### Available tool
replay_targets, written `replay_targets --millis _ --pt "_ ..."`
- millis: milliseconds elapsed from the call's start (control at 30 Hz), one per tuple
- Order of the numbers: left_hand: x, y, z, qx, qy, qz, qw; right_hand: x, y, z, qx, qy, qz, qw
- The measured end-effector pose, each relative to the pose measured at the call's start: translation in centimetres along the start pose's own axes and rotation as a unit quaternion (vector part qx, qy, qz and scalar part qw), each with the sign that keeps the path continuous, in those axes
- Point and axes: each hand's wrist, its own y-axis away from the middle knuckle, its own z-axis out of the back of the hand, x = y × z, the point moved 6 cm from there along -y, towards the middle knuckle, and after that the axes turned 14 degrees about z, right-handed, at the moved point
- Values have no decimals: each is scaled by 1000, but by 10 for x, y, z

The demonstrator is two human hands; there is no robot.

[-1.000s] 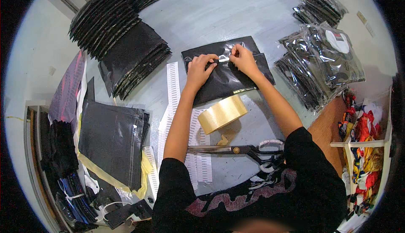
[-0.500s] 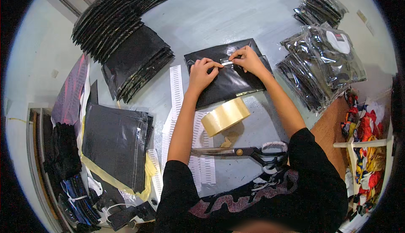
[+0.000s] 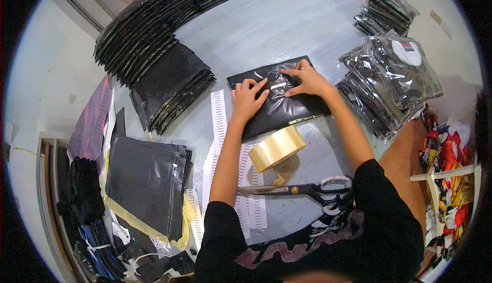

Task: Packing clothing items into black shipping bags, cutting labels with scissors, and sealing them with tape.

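Note:
A flat black plastic package (image 3: 282, 111) lies in front of me, its glossy surface wrinkled near the middle. On it is a small white label strip (image 3: 278, 85). My left hand (image 3: 248, 98) rests on the package just left of the label, thumb and fingers apart. To the label's right, my right hand (image 3: 309, 82) touches the film with its index finger and thumb spread. Neither hand grips anything. Nearer to me, a roll of yellowish tape (image 3: 277, 148) stands on its edge. Large black-handled scissors (image 3: 296, 189) lie closest to my body.
White sheets of label strips (image 3: 219, 114) lie beside my left forearm. Black packages are stacked (image 3: 166, 83) at far left, and flat black bags (image 3: 146, 180) at near left. Clear-bagged garments (image 3: 405, 85) are piled at right, above a bin of coloured cloth (image 3: 451, 196).
The fingers of both hands have parted from the white strip, which now lies flat on the package. My right hand has spread its thumb and index finger. The view has shifted slightly.

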Motion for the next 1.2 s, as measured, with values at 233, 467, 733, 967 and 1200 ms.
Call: replay_targets --millis 233,467,733,967,1200 --pt "46 -5 14 -88 -119 157 977 -38 16 14 85 79 -106 988" --pt "89 -2 12 230 196 387 871 -6 6 38 -34 28 -27 999" --pt "75 -21 35 234 430 345 800 75 -15 32 -67 -269 20 961" --pt "-67 -88 139 182 454 229 842 79 -9 44 -112 -277 69 952" --pt "-229 -116 159 210 368 29 905 89 7 70 -139 -853 95 493"
